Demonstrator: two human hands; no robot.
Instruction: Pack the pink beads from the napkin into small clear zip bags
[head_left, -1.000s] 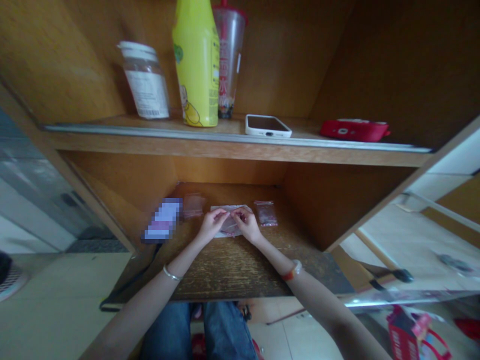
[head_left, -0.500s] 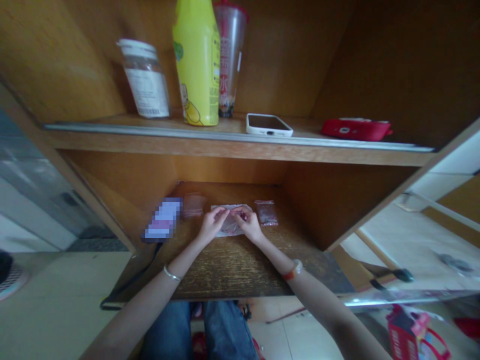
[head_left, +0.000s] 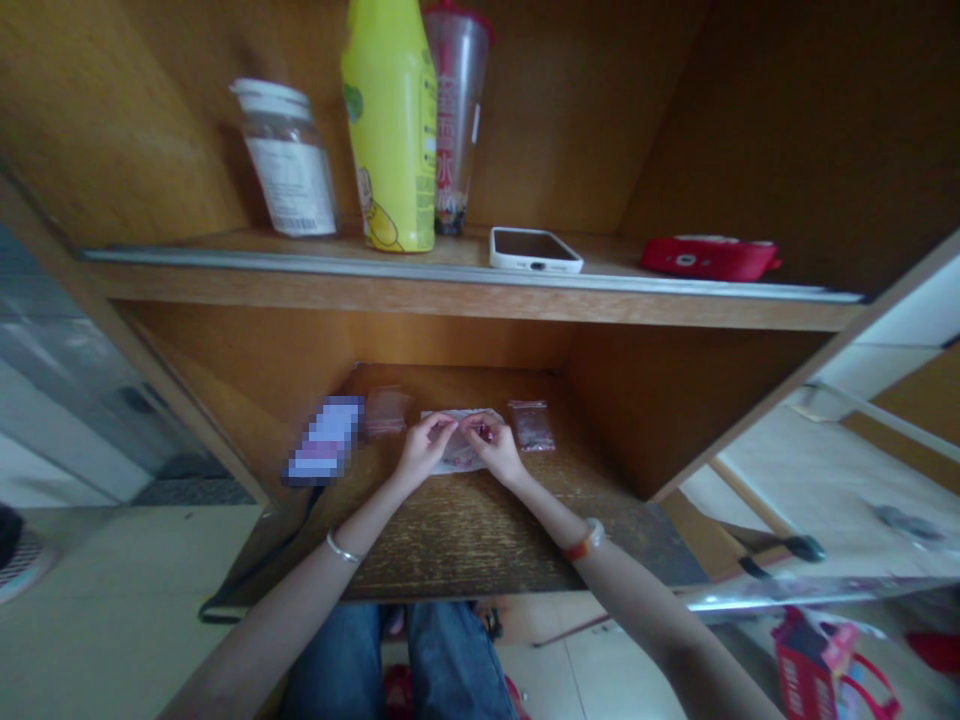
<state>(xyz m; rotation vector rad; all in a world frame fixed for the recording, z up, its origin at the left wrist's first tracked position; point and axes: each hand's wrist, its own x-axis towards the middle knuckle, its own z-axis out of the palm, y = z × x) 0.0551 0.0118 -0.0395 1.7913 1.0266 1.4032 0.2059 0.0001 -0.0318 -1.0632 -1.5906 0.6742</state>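
Whitish sheet: flat on the desk (head_left: 457,545), under and between the two hands, with small reddish bits on it (head_left: 459,463); paper or plastic, cannot tell.
Left hand: thumb and forefinger brought together over the sheet's left part (head_left: 425,446); whether they pinch something is too small to tell.
Right hand: fingers curled, thumb toward the forefinger, just beside the left fingertips (head_left: 492,448); a dark red speck shows among the fingers, but whether it is grasped cannot be told.
Wrists: silver bangle (head_left: 343,548) on the left, whitish bangle (head_left: 595,535) with an orange-red part on the right.
Packets: one clear packet (head_left: 532,427) with small dark reddish contents just right of the right hand; another pale packet (head_left: 386,411) left of the left hand and slightly beyond it.
Lit screen: blurred out, farther left of the left hand (head_left: 325,440), a dark strap (head_left: 298,530) running toward the desk's front edge.
Shelf: above and beyond both hands (head_left: 450,293), bearing a white-capped jar (head_left: 292,185), a yellow bottle (head_left: 394,150), a clear cup (head_left: 459,120) partly behind it, a white-edged phone (head_left: 535,250) and, rightmost, a red case (head_left: 705,260).
Jeans: below the hands, under the desk's edge (head_left: 454,660).
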